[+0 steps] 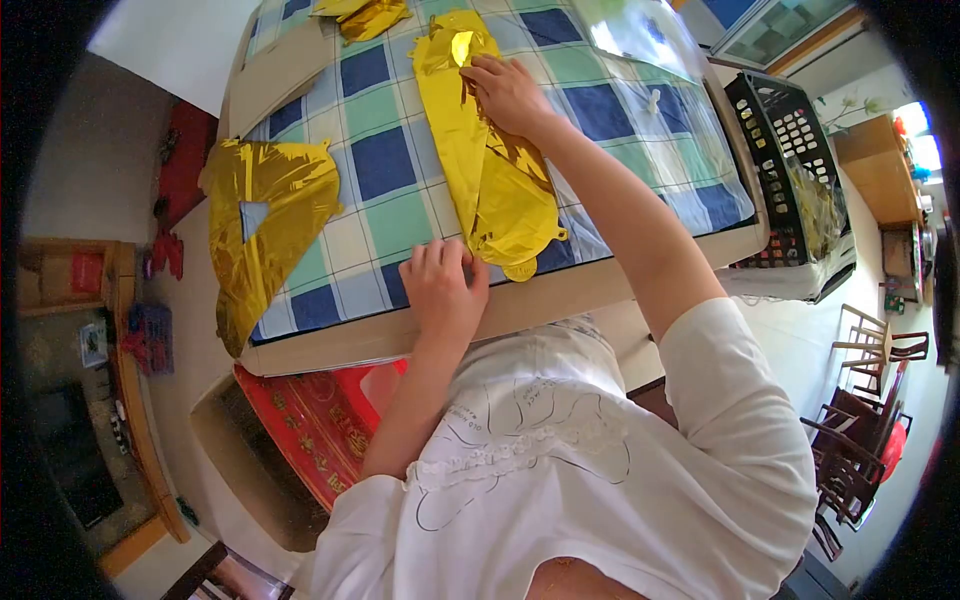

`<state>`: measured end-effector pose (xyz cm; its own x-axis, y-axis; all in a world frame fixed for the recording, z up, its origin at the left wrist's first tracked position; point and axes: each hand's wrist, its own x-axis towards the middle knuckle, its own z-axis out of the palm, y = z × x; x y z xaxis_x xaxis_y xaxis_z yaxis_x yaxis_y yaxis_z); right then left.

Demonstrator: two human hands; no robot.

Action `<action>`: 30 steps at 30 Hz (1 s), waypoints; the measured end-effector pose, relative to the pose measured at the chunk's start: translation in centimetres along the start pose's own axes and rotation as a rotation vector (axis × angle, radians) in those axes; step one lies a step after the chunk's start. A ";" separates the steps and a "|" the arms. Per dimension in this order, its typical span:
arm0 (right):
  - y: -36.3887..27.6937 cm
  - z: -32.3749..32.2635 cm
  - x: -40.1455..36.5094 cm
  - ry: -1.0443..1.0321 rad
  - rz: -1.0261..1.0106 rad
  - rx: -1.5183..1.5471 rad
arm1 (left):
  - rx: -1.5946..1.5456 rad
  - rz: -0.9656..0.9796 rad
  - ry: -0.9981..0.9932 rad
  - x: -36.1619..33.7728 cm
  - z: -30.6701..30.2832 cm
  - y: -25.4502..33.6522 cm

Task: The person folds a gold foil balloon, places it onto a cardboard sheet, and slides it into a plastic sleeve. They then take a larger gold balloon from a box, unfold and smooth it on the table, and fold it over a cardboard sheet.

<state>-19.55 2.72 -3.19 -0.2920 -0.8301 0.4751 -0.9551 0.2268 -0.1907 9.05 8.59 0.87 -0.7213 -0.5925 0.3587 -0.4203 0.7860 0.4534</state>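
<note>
A flat gold foil balloon (470, 150) lies lengthwise on the blue, green and white checked tablecloth (395, 220), with a small round tab at its near end. My right hand (508, 98) rests on the balloon's upper part, fingers stretched across the creased foil. Close to the table's front edge, my left hand (445, 290) is closed with bent fingers beside the balloon's lower left side. Whatever its fingertips hold, if anything, is hidden. Left of it, a second gold foil balloon (275, 195) with a triangular opening hangs partly over the table's corner.
More gold foil (365, 15) and a piece of cardboard (280, 80) lie at the far left of the table. Clear plastic (640, 35) covers the far right. A black crate (790, 150) stands beside the table. Below sits an open cardboard box (260, 450) with red packaging.
</note>
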 end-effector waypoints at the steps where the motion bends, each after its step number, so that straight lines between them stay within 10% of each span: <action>1: -0.1 -0.3 0.0 -0.029 0.003 0.006 | -0.066 0.006 0.000 0.0 -0.5 0.0; 8: -0.3 -0.8 0.0 -0.029 -0.031 -0.007 | -0.088 0.201 0.201 5.8 -0.2 -3.9; 30: 0.4 0.3 -0.1 -0.014 -0.042 -0.019 | -0.114 0.116 -0.022 3.6 0.4 -4.4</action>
<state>-19.88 2.70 -3.55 -0.2513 -0.8459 0.4703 -0.9672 0.2014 -0.1545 8.12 3.08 -0.19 -0.7736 -0.4944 0.3965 -0.2694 0.8228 0.5004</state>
